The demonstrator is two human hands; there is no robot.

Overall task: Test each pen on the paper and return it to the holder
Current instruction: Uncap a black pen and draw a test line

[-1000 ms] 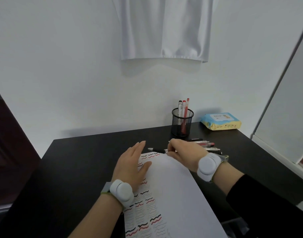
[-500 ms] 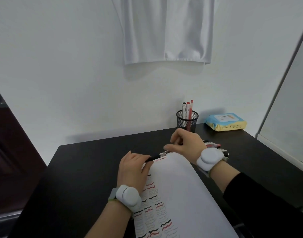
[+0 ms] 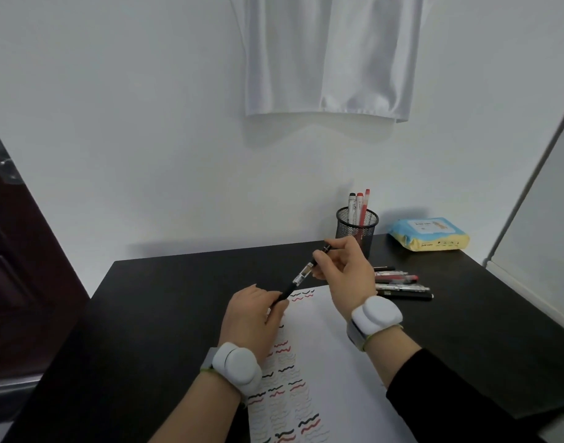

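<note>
Desk (image 3: pixel 178 314), left half: bare dark top from the left edge to the paper (image 3: pixel 331 362), open passage. Back right corner crowded: mesh holder (image 3: pixel 357 231) with three pens upright, wipes pack (image 3: pixel 429 234) just beside it at the back edge. Row of loose pens (image 3: pixel 402 284) lies between holder and paper's right side. Both hands hold a black pen (image 3: pixel 301 276) slantwise above the paper's far end, barring the way to the holder from the front. Right front of the desk bare.

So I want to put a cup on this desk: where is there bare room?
Bare: the black desk left of the white paper sheet, and the near right corner. Crowded: the loose pens beside the black mesh holder, and the blue-yellow wipes pack at the back right.
</note>
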